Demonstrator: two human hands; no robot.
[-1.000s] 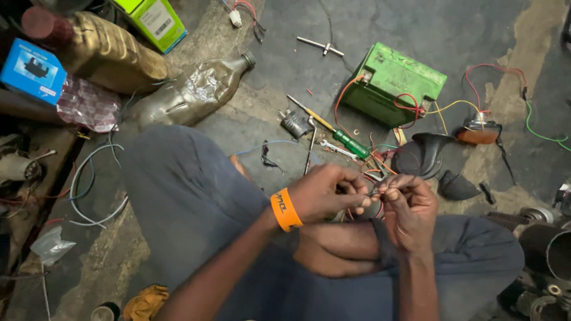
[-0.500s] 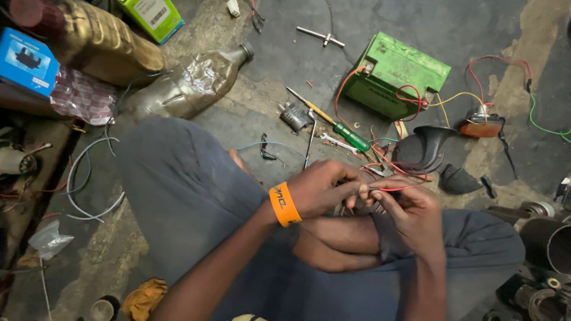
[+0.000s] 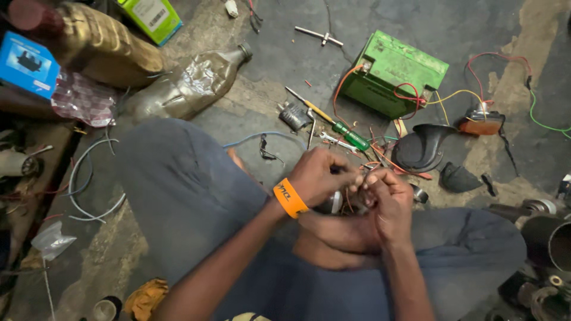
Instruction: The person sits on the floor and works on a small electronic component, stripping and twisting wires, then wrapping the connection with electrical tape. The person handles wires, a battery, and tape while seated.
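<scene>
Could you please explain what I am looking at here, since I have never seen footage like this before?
There is no machine: a head-worn camera looks down at a seated person's own two bare hands above their grey-trousered legs. The left hand, with an orange wristband, and the right hand meet over thin reddish wires and a small dark part that is mostly hidden. On the concrete floor ahead lie a green box-shaped battery with coloured leads, a green-handled screwdriver, a black horn-shaped part and a crumpled clear plastic bottle. A blue cardboard box sits at far left.
</scene>
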